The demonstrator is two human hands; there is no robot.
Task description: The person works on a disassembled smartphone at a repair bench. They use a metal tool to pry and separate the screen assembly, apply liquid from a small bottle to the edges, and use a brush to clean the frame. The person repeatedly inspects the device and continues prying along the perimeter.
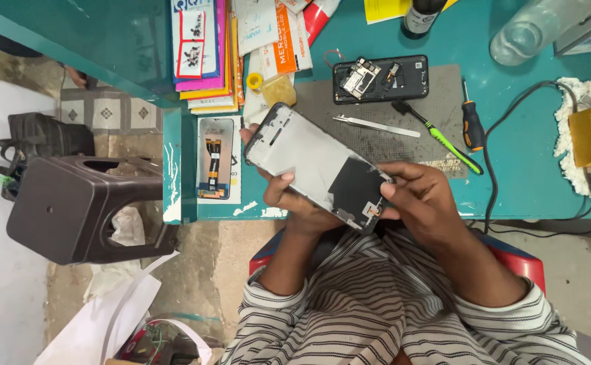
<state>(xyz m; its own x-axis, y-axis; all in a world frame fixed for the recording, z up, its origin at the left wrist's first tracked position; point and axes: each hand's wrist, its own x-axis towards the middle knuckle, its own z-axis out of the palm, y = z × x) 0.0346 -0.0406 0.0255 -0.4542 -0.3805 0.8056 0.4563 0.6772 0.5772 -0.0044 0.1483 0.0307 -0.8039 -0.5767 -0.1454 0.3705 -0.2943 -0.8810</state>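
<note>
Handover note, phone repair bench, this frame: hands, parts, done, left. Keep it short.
Left hand: grips the phone screen panel from below, held tilted above the table edge, back side up.
Right hand: fingertips pinch the panel's lower corner by the small orange ribbon.
Parts: opened phone body lies on the grey mat, circuit board exposed. Tweezers and two screwdrivers lie beside it. A boxed spare screen lies on the table's left end.
Done: panel is off the body.
Left: panel and body not yet joined; tools still out.
</note>
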